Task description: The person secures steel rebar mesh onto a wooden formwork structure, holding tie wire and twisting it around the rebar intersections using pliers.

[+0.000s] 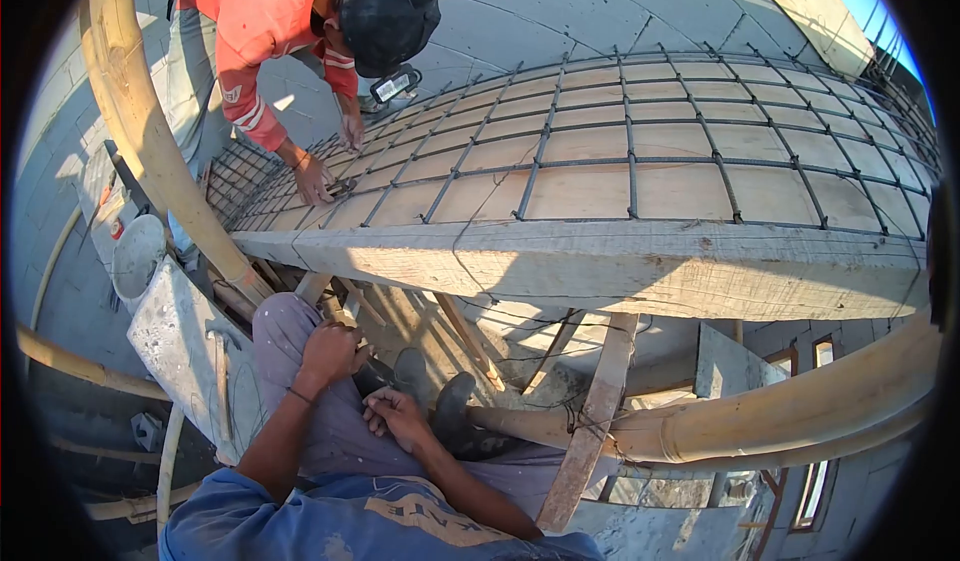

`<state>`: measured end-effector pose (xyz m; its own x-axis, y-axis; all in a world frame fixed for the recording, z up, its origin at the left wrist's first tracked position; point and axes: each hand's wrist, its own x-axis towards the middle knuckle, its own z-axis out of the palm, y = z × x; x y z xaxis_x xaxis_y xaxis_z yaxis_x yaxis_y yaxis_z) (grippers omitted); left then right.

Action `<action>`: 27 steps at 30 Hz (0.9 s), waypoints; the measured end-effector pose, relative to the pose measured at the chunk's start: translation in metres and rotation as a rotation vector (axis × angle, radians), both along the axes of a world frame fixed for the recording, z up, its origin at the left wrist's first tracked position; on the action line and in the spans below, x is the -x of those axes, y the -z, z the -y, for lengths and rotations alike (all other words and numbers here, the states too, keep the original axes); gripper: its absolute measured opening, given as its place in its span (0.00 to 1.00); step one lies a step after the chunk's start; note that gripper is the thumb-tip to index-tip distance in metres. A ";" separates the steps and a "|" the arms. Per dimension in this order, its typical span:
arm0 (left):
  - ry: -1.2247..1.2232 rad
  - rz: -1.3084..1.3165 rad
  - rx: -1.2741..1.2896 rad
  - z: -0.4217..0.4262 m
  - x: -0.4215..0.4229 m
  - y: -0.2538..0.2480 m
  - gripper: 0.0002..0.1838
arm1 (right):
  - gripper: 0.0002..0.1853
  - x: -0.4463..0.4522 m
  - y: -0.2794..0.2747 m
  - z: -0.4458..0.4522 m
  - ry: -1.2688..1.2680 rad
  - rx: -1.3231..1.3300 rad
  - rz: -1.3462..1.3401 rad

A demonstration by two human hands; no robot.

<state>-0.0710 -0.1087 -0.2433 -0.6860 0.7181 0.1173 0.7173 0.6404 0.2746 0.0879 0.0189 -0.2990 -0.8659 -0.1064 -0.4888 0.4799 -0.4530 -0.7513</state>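
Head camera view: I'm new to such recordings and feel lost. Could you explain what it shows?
There is no machine here, just a person's two bare hands. The single picture comes from a camera on that person's head, looking forward and down. The left hand is by the left knee, the right hand nearer the body; both are curled, and I can't make out anything held. In front, a grid of metal bars lies over pale boards, with a thick timber along the near edge. A co-worker opposite bends over the grid's left part.
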 end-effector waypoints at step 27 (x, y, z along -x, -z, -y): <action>-0.044 0.016 -0.031 -0.003 -0.004 -0.010 0.13 | 0.09 -0.001 0.005 -0.003 0.059 -0.227 0.107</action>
